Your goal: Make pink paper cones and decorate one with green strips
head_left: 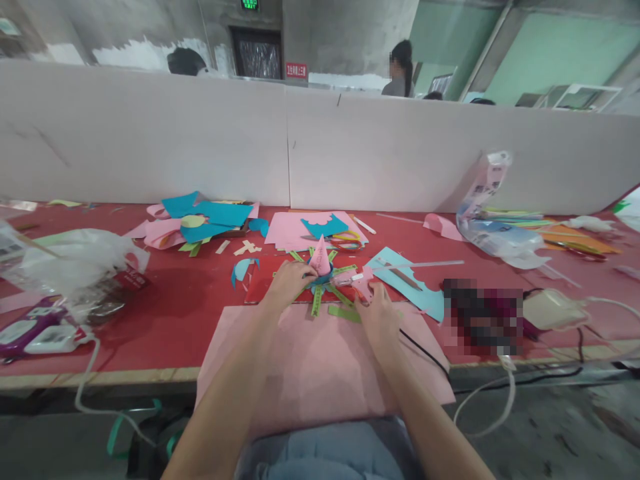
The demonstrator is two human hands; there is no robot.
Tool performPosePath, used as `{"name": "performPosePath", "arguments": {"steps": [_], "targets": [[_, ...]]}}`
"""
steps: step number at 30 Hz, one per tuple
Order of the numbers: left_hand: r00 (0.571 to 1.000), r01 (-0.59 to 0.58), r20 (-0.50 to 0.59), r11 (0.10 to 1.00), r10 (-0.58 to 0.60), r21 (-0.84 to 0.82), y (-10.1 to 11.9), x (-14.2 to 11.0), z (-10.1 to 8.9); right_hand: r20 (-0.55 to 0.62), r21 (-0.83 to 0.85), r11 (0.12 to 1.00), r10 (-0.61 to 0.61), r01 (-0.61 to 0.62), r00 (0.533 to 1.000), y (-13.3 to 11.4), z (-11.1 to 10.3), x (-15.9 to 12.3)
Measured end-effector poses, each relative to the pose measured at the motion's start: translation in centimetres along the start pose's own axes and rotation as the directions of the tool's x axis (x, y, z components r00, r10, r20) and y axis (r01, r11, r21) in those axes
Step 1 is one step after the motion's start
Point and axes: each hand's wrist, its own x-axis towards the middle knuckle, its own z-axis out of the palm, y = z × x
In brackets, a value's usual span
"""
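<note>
A pink paper cone [321, 259] stands upright on a blue round base, with green printed strips [317, 301] spreading out from it. My left hand [293, 280] reaches in from the left, its fingers closed at the cone's lower edge. In my right hand [379, 313] is a pink hot glue gun [362, 283], its nozzle pointing left at the strips near the base. A black cord [425, 351] trails from that hand. Beneath lies a red sheet [257, 288]. A large pink sheet [310, 373] covers the table edge in front of me.
Blue and pink paper scraps [215, 217] are heaped at the back left. Yellow-handled scissors [347, 239] lie behind the cone. Light blue paper [427, 298] sits to the right. Plastic bags [95, 267] stand left; a white partition [350, 150] closes the back.
</note>
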Motion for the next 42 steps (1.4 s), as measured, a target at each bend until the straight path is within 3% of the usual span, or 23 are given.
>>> {"name": "performPosePath", "arguments": {"steps": [42], "targets": [[0.999, 0.030, 0.034, 0.997, -0.033, 0.077, 0.52, 0.00, 0.02, 0.015, 0.003, 0.999, 0.034, -0.034, 0.999, 0.03, 0.02, 0.04]]}}
